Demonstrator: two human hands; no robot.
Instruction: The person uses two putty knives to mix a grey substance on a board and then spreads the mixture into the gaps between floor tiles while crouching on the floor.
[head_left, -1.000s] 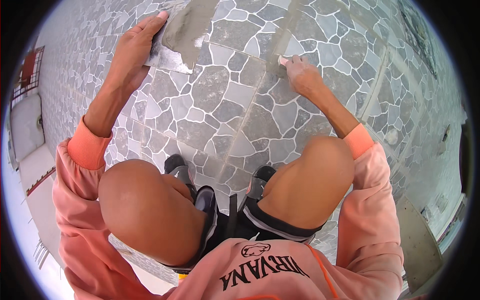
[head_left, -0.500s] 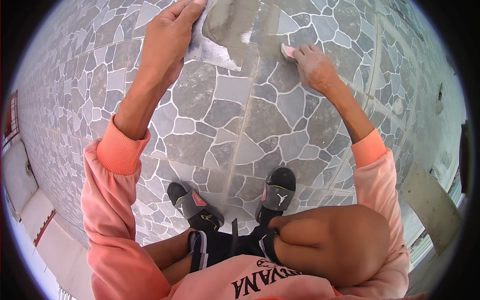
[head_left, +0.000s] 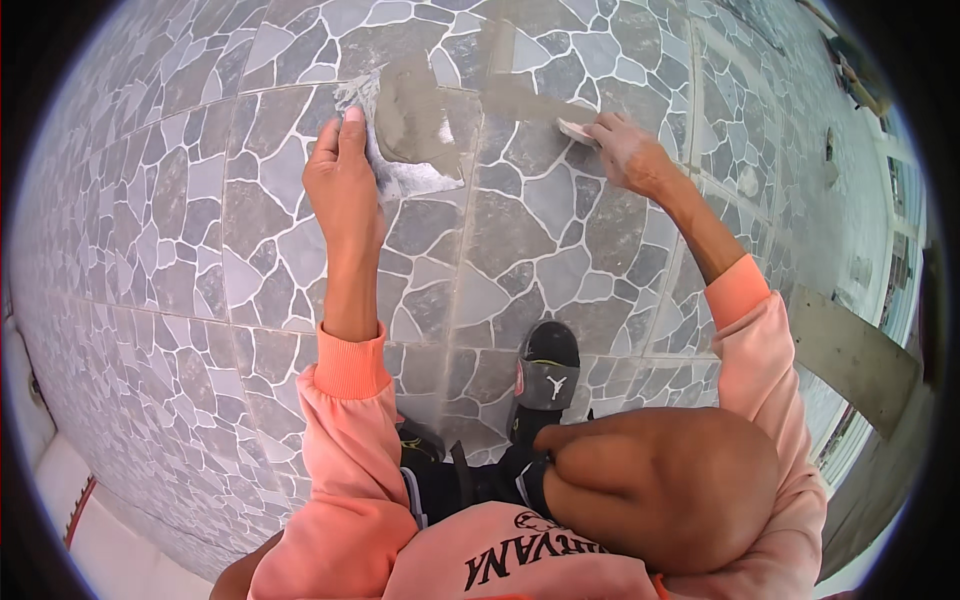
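My left hand (head_left: 345, 175) grips the edge of a thin metal sheet (head_left: 405, 178), thumb on top. A thick patch of wet grey grout (head_left: 405, 115) covers much of the sheet. My right hand (head_left: 635, 155), dusted with pale powder, pinches a small pale scraper (head_left: 576, 131); its blade reaches the floor. Just beyond the scraper, a grey smear of grout (head_left: 540, 104) runs along a joint between tiles. The sheet is left of this smear.
The floor tiles (head_left: 520, 250) carry a grey stone pattern with white lines and straight joints. My right foot in a slide sandal (head_left: 549, 375) rests near me. A flat grey board (head_left: 850, 360) is at the right, and more items lie along the far right edge.
The metal sheet and my left hand have come nearer to me. The scraper has shifted slightly toward me, and a sideways grout smear now shows beyond it. My left foot is now mostly hidden.
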